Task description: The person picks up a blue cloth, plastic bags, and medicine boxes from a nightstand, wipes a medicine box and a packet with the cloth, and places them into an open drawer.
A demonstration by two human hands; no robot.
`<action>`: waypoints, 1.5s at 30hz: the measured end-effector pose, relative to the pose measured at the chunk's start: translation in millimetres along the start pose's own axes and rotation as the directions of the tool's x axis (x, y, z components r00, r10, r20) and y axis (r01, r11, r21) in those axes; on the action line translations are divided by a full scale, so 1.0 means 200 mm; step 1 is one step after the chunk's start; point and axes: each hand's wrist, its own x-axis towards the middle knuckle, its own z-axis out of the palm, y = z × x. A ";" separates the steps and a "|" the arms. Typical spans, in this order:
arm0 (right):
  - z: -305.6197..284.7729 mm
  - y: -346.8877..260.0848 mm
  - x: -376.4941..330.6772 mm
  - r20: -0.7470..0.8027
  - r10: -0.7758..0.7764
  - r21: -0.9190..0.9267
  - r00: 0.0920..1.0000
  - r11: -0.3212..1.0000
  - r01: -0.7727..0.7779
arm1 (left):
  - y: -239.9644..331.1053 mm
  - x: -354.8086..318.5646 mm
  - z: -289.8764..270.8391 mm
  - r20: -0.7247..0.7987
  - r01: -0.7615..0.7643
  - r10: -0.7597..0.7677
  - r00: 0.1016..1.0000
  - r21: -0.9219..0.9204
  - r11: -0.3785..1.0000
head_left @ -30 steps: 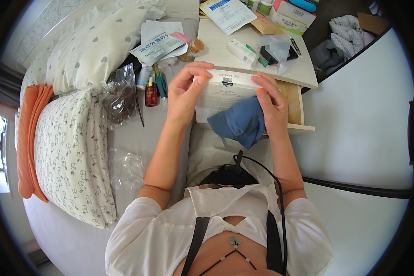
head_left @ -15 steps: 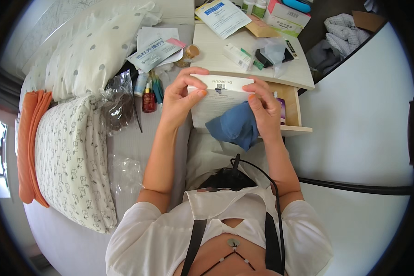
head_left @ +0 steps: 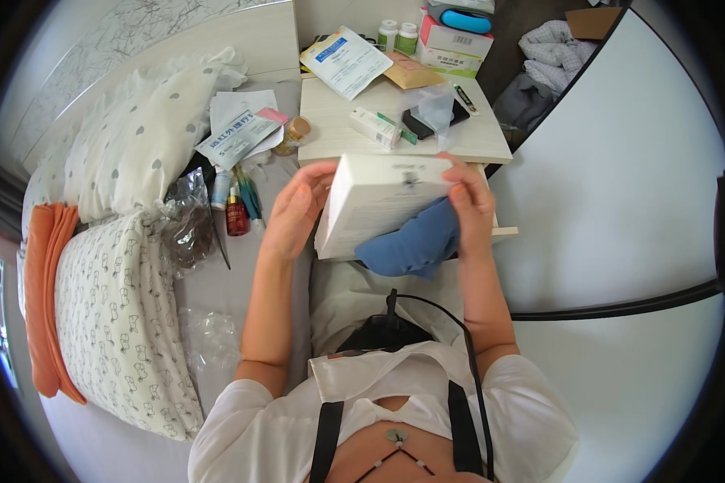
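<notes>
A white cardboard box (head_left: 379, 205) is held up in front of me between both hands. My left hand (head_left: 294, 211) grips its left edge, thumb on top. My right hand (head_left: 467, 205) grips the right side and also presses a blue cloth (head_left: 411, 245) against the box's lower right corner. The cloth hangs in a bunch under the box. Behind the box stands a light wooden bedside table (head_left: 338, 121) with an open drawer, mostly hidden by the box.
The table top carries a small white-green carton (head_left: 374, 127), a dark phone under clear plastic (head_left: 431, 117), a leaflet (head_left: 346, 60), pill bottles and boxes. On the bed to the left lie pillows (head_left: 129, 153), papers, small bottles (head_left: 235, 213) and crumpled plastic. A white wall is at right.
The box has been tilted and lifted closer to me, showing its broad face. Both hands kept their grip; the blue cloth stayed under the right hand.
</notes>
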 end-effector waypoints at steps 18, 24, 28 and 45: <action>-0.05 -0.02 0.09 -0.068 0.151 0.575 0.986 0.814 -0.085 | -0.09 -0.06 0.14 0.339 0.624 -0.534 0.775 -0.271 0.733; -0.15 0.07 0.16 -0.004 0.155 0.523 0.988 0.842 -0.130 | -0.19 -0.05 0.08 0.302 0.583 -0.498 0.813 -0.408 0.703; -0.14 0.01 0.18 -0.292 0.367 0.372 0.883 0.894 -0.248 | -0.14 -0.03 0.16 0.258 0.511 -0.441 0.860 -0.450 0.733; 0.04 0.07 -0.05 0.121 0.486 0.090 0.866 0.863 -0.497 | -0.18 0.01 0.19 -0.332 0.187 -0.159 0.930 0.055 0.981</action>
